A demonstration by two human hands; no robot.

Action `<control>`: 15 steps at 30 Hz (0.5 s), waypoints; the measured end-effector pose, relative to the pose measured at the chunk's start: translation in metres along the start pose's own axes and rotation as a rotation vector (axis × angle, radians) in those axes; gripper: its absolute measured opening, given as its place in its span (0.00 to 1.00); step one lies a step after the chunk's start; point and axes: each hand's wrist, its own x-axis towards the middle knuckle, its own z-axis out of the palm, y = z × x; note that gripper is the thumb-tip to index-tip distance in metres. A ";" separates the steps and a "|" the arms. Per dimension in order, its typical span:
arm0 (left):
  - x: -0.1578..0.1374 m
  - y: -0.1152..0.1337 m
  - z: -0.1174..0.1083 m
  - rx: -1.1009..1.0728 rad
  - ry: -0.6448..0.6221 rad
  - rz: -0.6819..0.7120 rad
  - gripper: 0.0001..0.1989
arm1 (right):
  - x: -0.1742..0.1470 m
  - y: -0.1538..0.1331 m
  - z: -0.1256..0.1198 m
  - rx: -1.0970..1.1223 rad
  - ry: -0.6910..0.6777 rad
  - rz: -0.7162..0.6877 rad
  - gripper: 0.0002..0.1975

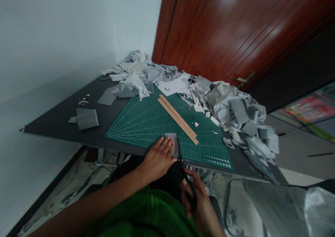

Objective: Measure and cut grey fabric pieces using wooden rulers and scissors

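Observation:
My left hand [160, 157] lies flat, fingers stretched out, pressing on a small grey fabric piece [171, 136] at the near edge of the green cutting mat [136, 125]. My right hand [197, 198] is closed around the black handles of a pair of scissors [192, 188]. The blades point away from me and run along the right edge of the fabric piece; whether they are parted is hard to make out. Just beyond, two wooden rulers [179, 117] lie side by side at a slant on the mat.
Fabric scraps are heaped along the back [136, 73] and right side [235, 108] of the dark table [60, 125]. A stack of grey fabric pieces [87, 119] sits at the left. White paper [172, 86] and a pink chip [196, 124] rest on the mat. Behind stands a wooden door [217, 28].

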 end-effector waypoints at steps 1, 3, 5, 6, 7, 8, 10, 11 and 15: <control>0.000 0.000 0.000 0.001 -0.003 0.001 0.28 | 0.000 0.000 0.000 0.017 0.001 0.004 0.39; 0.000 0.000 0.001 -0.001 -0.010 0.004 0.28 | 0.002 -0.001 -0.001 0.028 -0.007 0.001 0.39; 0.000 0.000 0.001 -0.007 -0.012 0.000 0.28 | 0.003 0.000 -0.002 0.011 -0.023 -0.011 0.38; 0.000 0.000 0.002 -0.011 -0.014 -0.001 0.28 | 0.004 0.000 -0.003 -0.005 -0.030 -0.018 0.38; 0.000 -0.001 0.002 -0.015 -0.016 -0.002 0.28 | 0.005 0.001 -0.003 -0.021 -0.035 -0.027 0.37; 0.000 -0.001 0.003 -0.019 -0.015 -0.001 0.28 | 0.006 0.002 -0.003 -0.036 -0.037 -0.036 0.37; -0.001 -0.001 0.003 -0.028 -0.014 0.001 0.28 | 0.008 0.003 -0.004 -0.051 -0.040 -0.054 0.37; -0.001 -0.001 0.004 -0.032 -0.012 0.002 0.28 | 0.009 0.004 -0.003 -0.055 -0.042 -0.063 0.37; -0.001 -0.001 0.003 -0.043 -0.021 -0.002 0.28 | 0.008 0.007 -0.002 -0.092 -0.041 -0.088 0.37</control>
